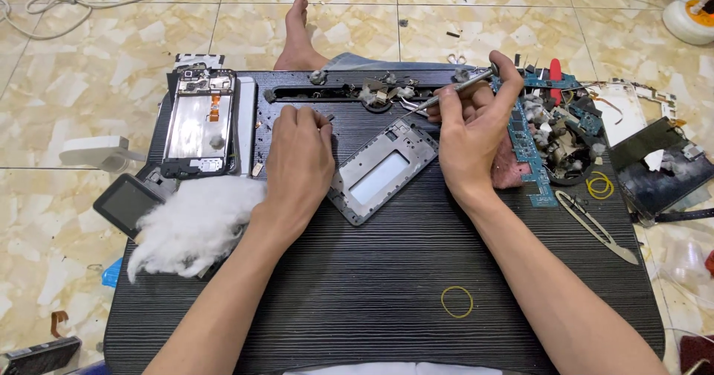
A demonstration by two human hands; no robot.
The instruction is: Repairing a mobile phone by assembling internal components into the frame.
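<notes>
A bare phone frame [383, 172] lies stripped on the dark worktop [387, 286], between the two hands. The right hand [472, 133] is closed around a slim metal tool [454, 92] pointing left. The left hand [299, 152] lies curled, knuckles up, touching the frame's left edge; whether it pinches anything cannot be told. Circuit boards [539, 122] lie piled to the right, another opened phone [199, 122] to the left, so disassembly looks well advanced.

Bright even light, soft shadows, sharp focus
</notes>
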